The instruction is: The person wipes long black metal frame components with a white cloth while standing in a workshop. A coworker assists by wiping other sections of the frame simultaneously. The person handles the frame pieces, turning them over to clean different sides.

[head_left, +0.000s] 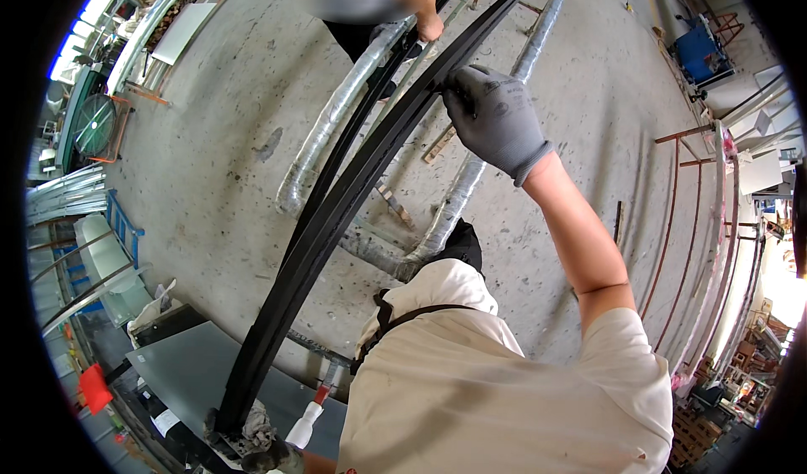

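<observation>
A long black profile bar crosses in front of me, from the lower left up past the top edge. My right hand, in a grey glove, is closed with curled fingers at the bar's right edge. Down at the lower left, my left hand, in a dirty dark glove, grips the bar's near end; its fingers are partly hidden. Beneath the bar stands a frame of tubes wrapped in shiny film. A white-handled tool with a red collar lies close to my left hand, its kind unclear.
At the top, another person's bare hand is by the wrapped frame and bar. A grey sheet lies at lower left. Left are a large fan and a blue rack; right, rusty metal rails and a blue bin.
</observation>
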### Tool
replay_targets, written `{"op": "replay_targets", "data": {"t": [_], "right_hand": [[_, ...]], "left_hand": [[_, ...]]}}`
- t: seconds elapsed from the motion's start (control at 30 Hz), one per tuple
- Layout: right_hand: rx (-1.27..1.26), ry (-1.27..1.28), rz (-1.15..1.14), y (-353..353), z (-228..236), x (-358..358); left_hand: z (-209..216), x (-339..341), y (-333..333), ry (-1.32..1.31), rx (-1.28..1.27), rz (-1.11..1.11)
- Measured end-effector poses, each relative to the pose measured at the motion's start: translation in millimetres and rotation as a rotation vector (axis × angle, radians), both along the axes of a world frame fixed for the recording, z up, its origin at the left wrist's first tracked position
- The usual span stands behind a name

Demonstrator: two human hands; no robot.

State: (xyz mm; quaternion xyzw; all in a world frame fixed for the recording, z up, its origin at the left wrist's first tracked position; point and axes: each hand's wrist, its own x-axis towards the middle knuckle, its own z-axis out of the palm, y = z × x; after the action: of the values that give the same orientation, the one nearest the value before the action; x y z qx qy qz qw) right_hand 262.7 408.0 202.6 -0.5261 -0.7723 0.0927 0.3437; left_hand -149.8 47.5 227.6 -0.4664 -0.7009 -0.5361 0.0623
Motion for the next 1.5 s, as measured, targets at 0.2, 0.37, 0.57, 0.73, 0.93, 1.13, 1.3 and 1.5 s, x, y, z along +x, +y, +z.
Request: {"op": "replay_targets", "data": {"t": [0.2,0.37,0.57,0.73,0.93,1.13,1.3,1.5], "right_hand": [[0.007,-0.004,0.028,-2.9,-1.2,-0.7],[-0.041,0.009,0.045,-5.1,3.5,-0.5],[-0.168,0.079,0.036,-17.2,12.2,-7.6],[-0.086,0.175,0.105,-24.6,10.8,-16.3],[-0.121,0.178,0.113,-35.6,8.4,-25.5],[-0.162,0.183,0.128,-36.6,15.0,-26.7],[-0.146,0.264,0.236,-40.3,13.2,-30.9],[-0.101,0.146,0.037,-22.3,7.7,-17.8]], "left_hand": [[3.4,-2.9,-2.6,-0.002,0.012,-0.016],[8.1,-5.8,-15.1,-0.025,0.013,-0.048],[9.9,1.2,-13.9,-0.009,0.000,0.014],[9.1,-0.6,-10.9,0.180,-0.045,0.131],[14.3,-0.1,-9.9,0.119,-0.014,0.058],[8.5,-2.3,-12.6,0.003,0.000,-0.014],[11.4,-8.6,-19.9,-0.068,-0.009,-0.132],[9.1,-6.9,-15.0,-0.031,-0.060,-0.042]]}}
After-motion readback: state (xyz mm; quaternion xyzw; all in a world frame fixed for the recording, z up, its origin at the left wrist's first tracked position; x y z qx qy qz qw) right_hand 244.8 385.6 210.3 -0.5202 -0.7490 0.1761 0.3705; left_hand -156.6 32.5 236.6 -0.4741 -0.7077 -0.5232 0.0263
